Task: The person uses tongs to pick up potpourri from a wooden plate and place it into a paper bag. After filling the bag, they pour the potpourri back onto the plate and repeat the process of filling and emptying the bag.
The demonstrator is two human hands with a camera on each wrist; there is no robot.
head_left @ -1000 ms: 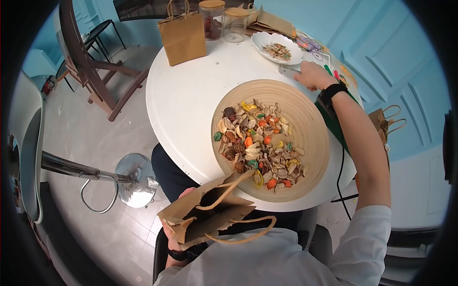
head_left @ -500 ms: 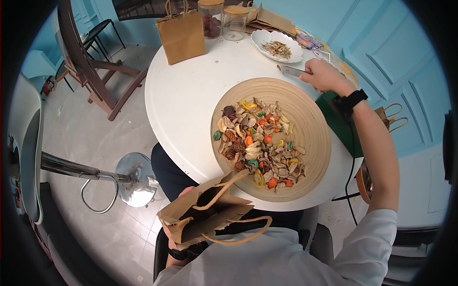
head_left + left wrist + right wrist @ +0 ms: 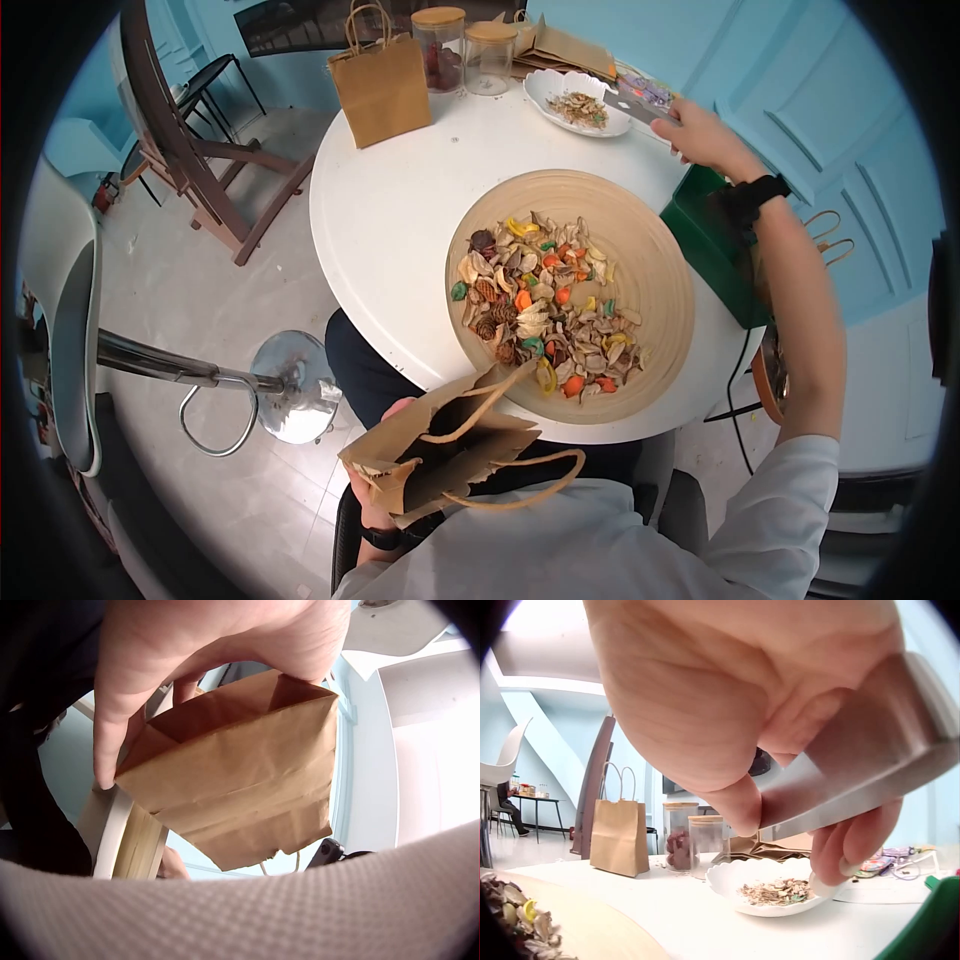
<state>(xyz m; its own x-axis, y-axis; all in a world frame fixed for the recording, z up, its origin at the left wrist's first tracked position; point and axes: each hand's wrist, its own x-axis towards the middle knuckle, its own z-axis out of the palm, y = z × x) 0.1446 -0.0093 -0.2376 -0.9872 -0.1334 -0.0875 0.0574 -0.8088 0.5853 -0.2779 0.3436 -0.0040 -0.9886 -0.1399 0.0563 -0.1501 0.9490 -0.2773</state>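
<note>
My left hand (image 3: 225, 634) grips a brown paper bag (image 3: 247, 772) low on its body, thumb and fingers spread around its base. In the head view the bag, with twisted handles and a ragged top edge, is tilted over my lap. My right hand (image 3: 705, 138) holds flat metal tongs (image 3: 637, 106), pinched between thumb and fingers, with their far end over the right rim of a white scalloped dish (image 3: 540, 97). Dried bits (image 3: 776, 892) lie in that dish. Between my hands, a round wooden platter (image 3: 660, 290) bears potpourri (image 3: 545, 310) of dried petals, cones and coloured pieces.
A second paper bag (image 3: 385, 95) stands upright at the back left, beside two lidded glass jars (image 3: 490, 62). Flattened paper bags (image 3: 570, 50) lie behind the dish. A green box (image 3: 715, 250) with a black cable sits at the table's right edge. A wooden easel (image 3: 190, 150) stands on the left.
My right hand has lifted the tongs from the table beside the dish and moved back and right, bringing their end over the dish's rim. My left hand still holds the bag in place.
</note>
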